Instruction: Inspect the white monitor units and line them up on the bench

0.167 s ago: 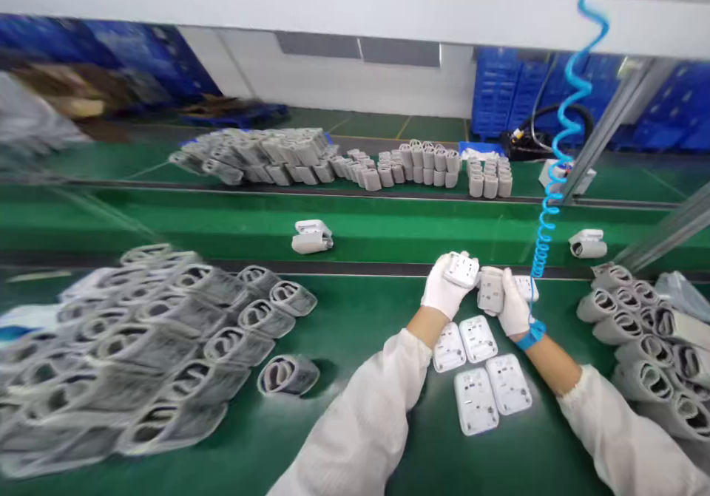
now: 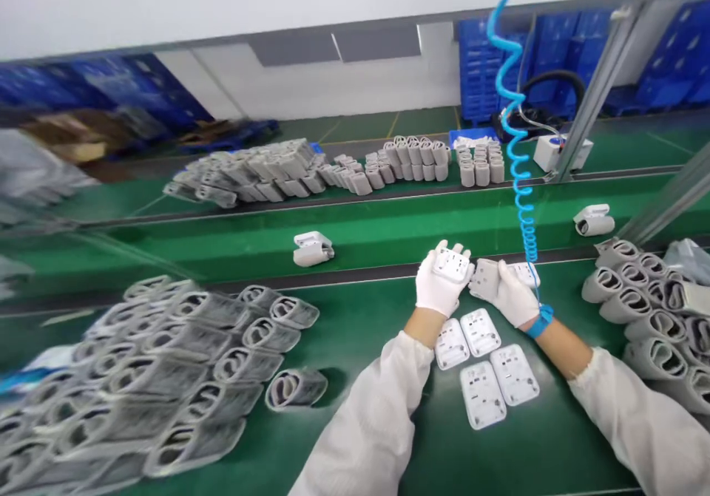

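Observation:
My left hand [image 2: 435,290], in a white glove, is closed around a small white plastic housing [image 2: 451,265] with slots and holes on its upturned face. Close beside it, my gloved right hand [image 2: 517,298] grips a grey fabric cuff [image 2: 486,280] whose flat side shows small holes. A blue band [image 2: 541,321] circles my right wrist. Just past the right fingers lies another white housing [image 2: 526,274], partly hidden by that hand; whether they touch I cannot tell. Below my hands, several similar housings lie flat on the green table, one of them the front housing [image 2: 482,395].
Grey rolled cuffs [image 2: 200,355] are heaped at left, with a single cuff [image 2: 296,389] beside them. More cuffs [image 2: 660,326] stack at right. A green conveyor [image 2: 388,224] carries white units with cuffs. A blue coiled cord [image 2: 521,178] hangs near my right hand.
The head view has tilted and shifted. The cuff in my right hand has turned slightly and its edge is nearer my left fingers. Both hands keep their hold.

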Demonstrator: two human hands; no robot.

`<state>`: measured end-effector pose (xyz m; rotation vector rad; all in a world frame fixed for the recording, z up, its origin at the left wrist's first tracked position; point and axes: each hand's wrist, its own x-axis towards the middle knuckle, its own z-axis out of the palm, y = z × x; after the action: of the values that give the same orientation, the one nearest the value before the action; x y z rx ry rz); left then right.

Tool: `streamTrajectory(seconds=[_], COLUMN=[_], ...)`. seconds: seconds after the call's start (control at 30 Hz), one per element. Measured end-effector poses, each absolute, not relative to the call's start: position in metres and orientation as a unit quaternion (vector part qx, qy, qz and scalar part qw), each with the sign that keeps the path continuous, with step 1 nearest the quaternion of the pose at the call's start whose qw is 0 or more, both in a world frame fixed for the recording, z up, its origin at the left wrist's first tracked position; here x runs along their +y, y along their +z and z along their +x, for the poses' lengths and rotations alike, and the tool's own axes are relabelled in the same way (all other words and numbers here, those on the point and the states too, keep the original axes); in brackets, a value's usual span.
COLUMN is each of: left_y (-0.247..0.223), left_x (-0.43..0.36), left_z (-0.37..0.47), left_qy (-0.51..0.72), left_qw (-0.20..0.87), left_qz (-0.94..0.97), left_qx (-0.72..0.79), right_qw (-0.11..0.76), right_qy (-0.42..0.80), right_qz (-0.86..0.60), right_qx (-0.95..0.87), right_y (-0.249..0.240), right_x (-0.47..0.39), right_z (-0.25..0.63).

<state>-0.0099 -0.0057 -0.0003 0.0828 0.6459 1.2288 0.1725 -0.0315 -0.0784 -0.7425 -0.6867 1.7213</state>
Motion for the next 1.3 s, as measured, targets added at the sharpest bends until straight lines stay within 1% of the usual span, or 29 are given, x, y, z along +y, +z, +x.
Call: streamTrajectory(seconds=[0.1,0.23,0.33,0.43,0.63,0.73,0.83,0.97,1.1,1.17,1.3], left_y=[-0.005,-0.019,-0.028,-0.032,-0.030,-0.031,-0.031,-0.030,-0.030,-0.031,-0.030], left_x=[-0.006,-0.005,-0.008,-0.013,-0.019,-0.017,-0.015,-0.015,-0.017,-0.017,-0.019], left_z=[-0.010,-0.009,-0.008,-0.007,-0.008,-0.010,-0.011,-0.009,-0.009,-0.010,-0.008], left_qy=[0.585,0.613,0.605,0.598,0.599,0.623,0.620,0.599,0.589,0.593,0.636], left_qw=[0.751,0.715,0.699,0.682,0.582,0.559,0.599,0.648,0.660,0.651,0.609], left_qz=[0.079,0.182,0.270,0.317,0.436,0.437,0.387,0.333,0.345,0.363,0.370], left_qx=[0.297,0.283,0.269,0.276,0.336,0.330,0.329,0.332,0.314,0.305,0.295], right_qw=[0.552,0.524,0.530,0.536,0.545,0.540,0.552,0.583,0.579,0.574,0.581], right_qy=[0.730,0.744,0.730,0.729,0.742,0.761,0.762,0.699,0.681,0.659,0.571], right_qz=[-0.289,-0.272,-0.289,-0.292,-0.286,-0.259,-0.244,-0.305,-0.331,-0.359,-0.432], right_qx=[-0.281,-0.314,-0.319,-0.309,-0.265,-0.249,-0.234,-0.279,-0.301,-0.328,-0.387], right_y=[-0.068,-0.056,-0.054,-0.053,-0.044,-0.041,-0.043,-0.054,-0.061,-0.061,-0.058], right_x=[-0.036,-0.044,-0.046,-0.047,-0.050,-0.051,-0.051,-0.048,-0.044,-0.044,-0.048], right_z=[0.167,0.162,0.161,0.162,0.165,0.164,0.162,0.162,0.167,0.169,0.169])
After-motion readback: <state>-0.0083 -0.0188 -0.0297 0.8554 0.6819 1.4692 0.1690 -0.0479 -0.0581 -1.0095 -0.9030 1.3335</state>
